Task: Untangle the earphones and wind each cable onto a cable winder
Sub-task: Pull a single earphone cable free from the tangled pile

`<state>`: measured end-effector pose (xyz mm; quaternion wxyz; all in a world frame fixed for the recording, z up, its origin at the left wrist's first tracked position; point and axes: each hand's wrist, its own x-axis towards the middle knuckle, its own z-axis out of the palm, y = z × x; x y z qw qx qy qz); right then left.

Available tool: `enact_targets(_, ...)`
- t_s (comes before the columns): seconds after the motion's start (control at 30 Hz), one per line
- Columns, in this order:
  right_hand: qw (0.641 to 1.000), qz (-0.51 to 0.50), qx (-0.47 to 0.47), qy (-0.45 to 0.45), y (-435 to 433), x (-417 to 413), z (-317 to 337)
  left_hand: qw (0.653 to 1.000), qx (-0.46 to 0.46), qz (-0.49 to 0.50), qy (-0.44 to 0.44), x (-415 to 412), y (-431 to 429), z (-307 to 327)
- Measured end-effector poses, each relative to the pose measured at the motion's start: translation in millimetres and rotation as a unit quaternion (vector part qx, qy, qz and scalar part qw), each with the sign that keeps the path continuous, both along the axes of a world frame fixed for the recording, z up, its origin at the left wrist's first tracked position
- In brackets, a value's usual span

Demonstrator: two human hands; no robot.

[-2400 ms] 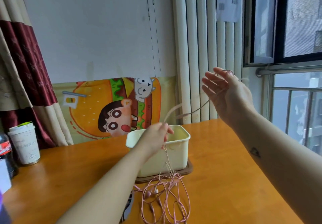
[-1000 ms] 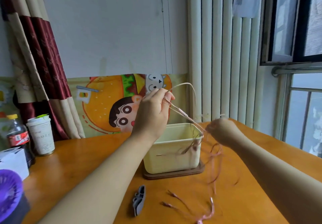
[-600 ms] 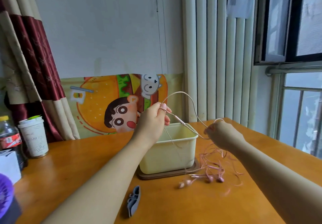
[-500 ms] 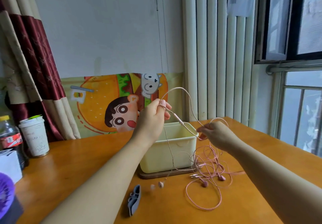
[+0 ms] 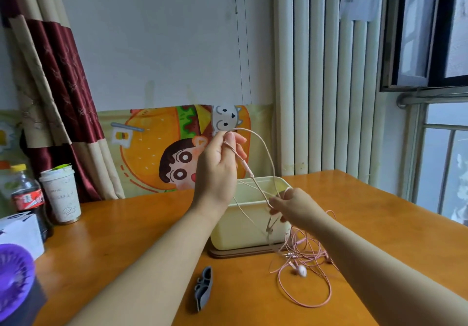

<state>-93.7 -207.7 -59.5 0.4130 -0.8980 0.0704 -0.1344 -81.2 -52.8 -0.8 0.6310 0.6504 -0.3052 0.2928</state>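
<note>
So here's the state of play: the left hand (image 5: pixel 219 166) is up in the middle of the frame, pinching the pink earphone cable (image 5: pixel 263 148) between thumb and fingers, and the right hand (image 5: pixel 297 208) is lower and just right of it, fingers curled round the same cable near the rim of the cream bin (image 5: pixel 243 229). A loop arcs between the two hands, and the rest sits in a loose heap on the counter (image 5: pixel 126 237) at lower right, with one earbud (image 5: pixel 301 271) showing. The grey cable winder (image 5: pixel 203 290) lies untouched at bottom centre. My worry is that pulling the hands apart now would just cinch whatever knot sits in that heap. A couple of strands also hang by the bin and could snag on its edge, and a hard tug might strain the little inline joint. As for writing, the paper cup (image 5: pixel 60 196) has scribbly marks and the cola bottle (image 5: pixel 26 199) a red label, but I can't read either.
</note>
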Motion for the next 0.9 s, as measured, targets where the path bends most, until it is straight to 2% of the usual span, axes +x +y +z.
enact_targets(0.17,0.976,-0.063,-0.008,-0.211,8,-8,23,0.999,-0.015,0.041,-0.016,6,9,-3)
enact_targets(0.23,0.964,-0.050,-0.018,-0.259,9,-13,32,0.999,-0.026,0.042,-0.017,9,15,-4)
enact_targets(0.37,0.985,0.077,0.029,-0.154,9,-17,52,0.995,-0.030,0.086,-0.028,14,37,-2)
enact_targets(0.47,0.987,0.102,-0.006,-0.123,17,-16,59,0.990,-0.024,0.141,-0.014,21,59,-2)
enact_targets(0.53,0.989,0.120,0.005,-0.086,24,-14,59,0.989,-0.006,0.150,0.006,28,73,-5)
enact_targets(0.6,0.992,0.123,0.020,-0.018,32,-9,52,0.987,0.047,0.146,0.055,36,89,-14)
enact_targets(0.7,0.992,0.109,0.031,0.054,39,-1,37,0.955,0.211,0.129,0.162,46,108,-32)
enact_targets(0.8,0.980,0.128,0.128,0.080,40,4,26,0.902,0.341,0.095,0.246,53,129,-56)
enact_targets(0.9,0.960,0.155,0.218,0.087,37,8,20,0.869,0.388,0.072,0.298,57,152,-75)
